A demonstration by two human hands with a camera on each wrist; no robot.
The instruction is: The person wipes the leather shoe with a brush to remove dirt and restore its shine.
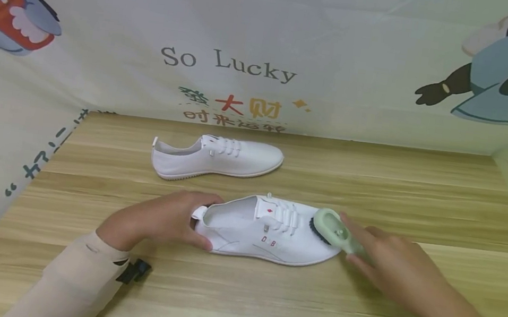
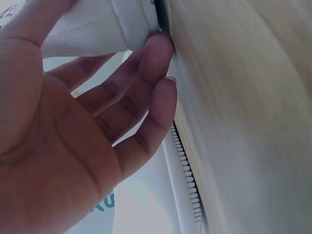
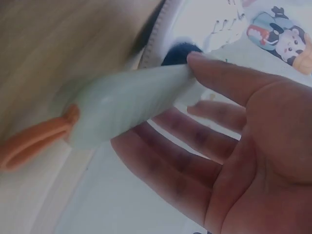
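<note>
A white lace-up shoe (image 1: 235, 231) lies sole down in the head view, its toe to the right. My left hand (image 1: 169, 219) grips its heel, thumb on the near side and fingers behind. In the left wrist view the fingers (image 2: 158, 58) curl at the heel near the wooden surface. My right hand (image 1: 394, 265) holds a pale green shoe brush (image 1: 332, 228) by its handle, and the dark bristles touch the shoe's toe. The right wrist view shows the brush handle (image 3: 126, 105) between thumb and fingers, with an orange loop (image 3: 39, 139) at its end.
Behind the gripped shoe stands a second white shoe (image 1: 249, 160), also pointing right. Both rest on a wood-grain tabletop (image 1: 263, 309). A white printed cloth (image 1: 345, 47) with lettering and cartoon figures rises at the back and along both sides.
</note>
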